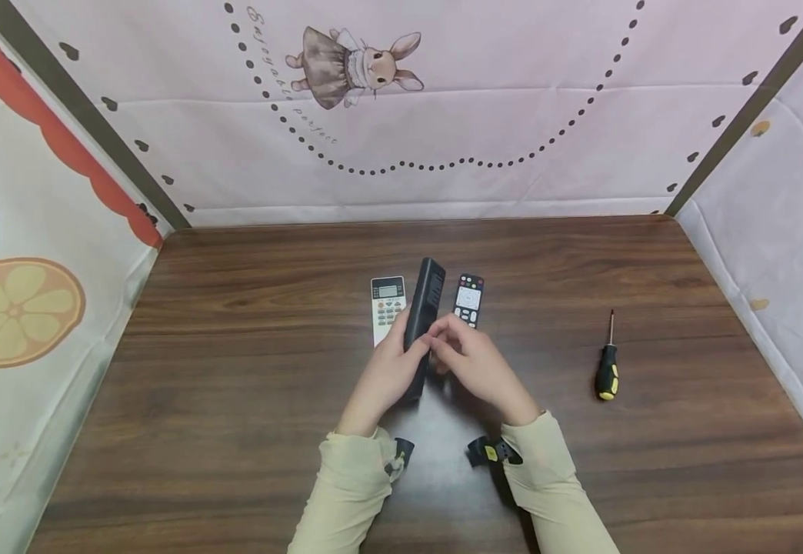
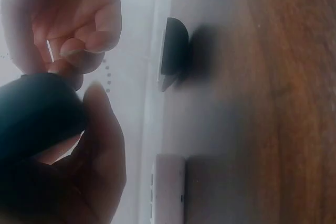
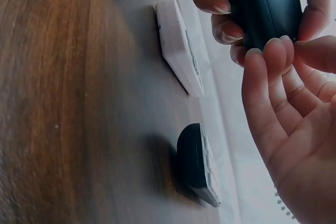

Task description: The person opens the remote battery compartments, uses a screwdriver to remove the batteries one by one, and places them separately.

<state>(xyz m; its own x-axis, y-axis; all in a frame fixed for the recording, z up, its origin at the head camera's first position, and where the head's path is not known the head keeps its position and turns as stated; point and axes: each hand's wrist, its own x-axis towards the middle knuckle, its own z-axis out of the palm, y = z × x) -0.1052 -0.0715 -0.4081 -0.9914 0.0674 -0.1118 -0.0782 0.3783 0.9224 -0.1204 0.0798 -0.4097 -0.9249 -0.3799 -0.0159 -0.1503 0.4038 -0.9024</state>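
My left hand [image 1: 386,375] grips a long black remote control [image 1: 425,296], tilted up off the table. My right hand [image 1: 479,368] has its thumb and fingertips together at the remote's edge; in the right wrist view they touch near the end of its back. Whether a small part lies between those fingertips is hidden. Beyond the hands lie a white remote control [image 1: 389,292] with a small display, on the left, and a black remote control with pale buttons [image 1: 469,298], on the right. The left hand partly covers the white one.
A screwdriver [image 1: 607,373] with a black and yellow handle lies on the right of the wooden table [image 1: 235,400], its tip pointing away. Patterned cloth walls [image 1: 478,123] stand behind the table and along both sides. Dark straps [image 1: 494,450] sit at both wrists.
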